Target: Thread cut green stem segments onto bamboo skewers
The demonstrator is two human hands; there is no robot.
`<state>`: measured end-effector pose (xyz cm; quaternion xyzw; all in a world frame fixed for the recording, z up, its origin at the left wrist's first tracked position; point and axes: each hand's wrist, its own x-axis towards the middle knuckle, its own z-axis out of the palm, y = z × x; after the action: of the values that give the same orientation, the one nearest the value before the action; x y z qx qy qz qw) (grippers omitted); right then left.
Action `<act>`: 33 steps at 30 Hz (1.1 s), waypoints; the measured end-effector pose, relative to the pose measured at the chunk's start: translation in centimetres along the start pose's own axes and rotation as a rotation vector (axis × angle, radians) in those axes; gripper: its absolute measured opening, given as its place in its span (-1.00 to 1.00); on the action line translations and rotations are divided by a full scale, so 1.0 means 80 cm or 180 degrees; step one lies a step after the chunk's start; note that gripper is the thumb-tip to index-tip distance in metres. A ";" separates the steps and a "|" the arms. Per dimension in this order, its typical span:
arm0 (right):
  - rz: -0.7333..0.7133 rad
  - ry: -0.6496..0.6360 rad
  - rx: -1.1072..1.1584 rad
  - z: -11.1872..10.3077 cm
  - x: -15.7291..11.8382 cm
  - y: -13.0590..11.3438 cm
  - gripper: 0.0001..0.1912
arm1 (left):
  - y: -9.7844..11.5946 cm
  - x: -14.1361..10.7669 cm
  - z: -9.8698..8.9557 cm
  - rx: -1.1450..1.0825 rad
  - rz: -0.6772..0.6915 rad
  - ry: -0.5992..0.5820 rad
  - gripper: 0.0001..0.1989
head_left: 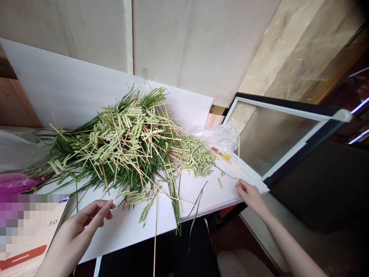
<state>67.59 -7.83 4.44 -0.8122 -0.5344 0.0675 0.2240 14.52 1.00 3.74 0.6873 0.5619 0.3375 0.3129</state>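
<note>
My left hand [86, 223] is at the table's front left, thumb and fingers pinched together. A small pale bit shows at the fingertips, too small to name. My right hand [250, 196] is closed in a pinch near the table's right corner. A thin dark stem [226, 173] runs to its fingertips, where a pale stub also shows. Between my hands, a big heap of long green grass-like blades [150, 165] carries many short pale-green rolled pieces [106, 148] and thin wooden sticks [150, 144]. More short pieces [198, 157] lie in a pile to the right.
One long stick [155, 234] juts past the front edge of the white table [201, 200]. Clear plastic [221, 134] and a yellow packet [220, 153] lie behind the right pile. A framed pane [276, 134] stands at the right. A tablet-like screen [31, 234] is at the left.
</note>
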 end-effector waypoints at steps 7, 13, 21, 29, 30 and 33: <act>-0.0281 -0.1296 0.2750 0.111 -0.176 -0.179 -0.49 | 0.070 -0.026 0.025 -0.0674 0.0177 -0.0469 -0.54; -0.0321 -0.1864 0.4295 0.144 -0.220 -0.259 -0.48 | 0.110 -0.054 0.060 -0.1097 0.0322 -0.1786 -0.63; -0.0517 -0.1982 0.4390 0.132 -0.216 -0.273 -0.46 | 0.100 -0.057 0.066 -0.1082 0.0151 -0.2339 -0.65; -0.0433 -0.1930 0.4271 0.137 -0.215 -0.263 -0.51 | 0.095 -0.057 0.068 -0.1110 0.0112 -0.2472 -0.63; -0.0434 -0.1937 0.4275 0.136 -0.214 -0.262 -0.51 | 0.097 -0.057 0.068 -0.1114 0.0098 -0.2508 -0.64; -0.0404 -0.1975 0.4265 0.133 -0.213 -0.260 -0.50 | 0.101 -0.055 0.066 -0.1157 0.0057 -0.2557 -0.63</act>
<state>39.27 -13.20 1.83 -0.4126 -0.4633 0.5925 0.5138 22.76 -4.97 6.72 0.7026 0.3212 0.1396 0.6194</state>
